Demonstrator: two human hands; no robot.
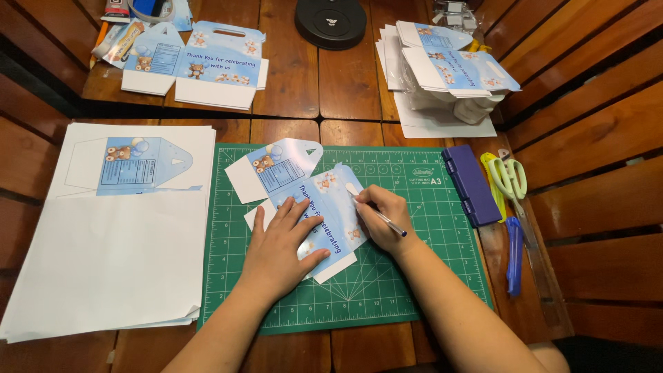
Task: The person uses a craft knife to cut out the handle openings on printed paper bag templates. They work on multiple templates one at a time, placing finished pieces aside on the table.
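A flat, cut-out blue and white paper box template point(290, 173) with teddy bear pictures lies on the green cutting mat point(414, 269). My left hand point(280, 249) presses flat on the template's lower part, fingers spread. My right hand point(383, 217) grips a thin craft knife point(387, 222) like a pen, its tip at the template's right edge near a small tab.
A stack of white printed sheets point(110, 255) lies left of the mat. A dark blue case point(472, 183), yellow-green scissors point(509, 178) and a blue cutter point(514, 255) sit at right. Finished cut-outs point(200, 65) and a pile of folded ones point(442, 69) lie at the back, beside a black round device point(330, 21).
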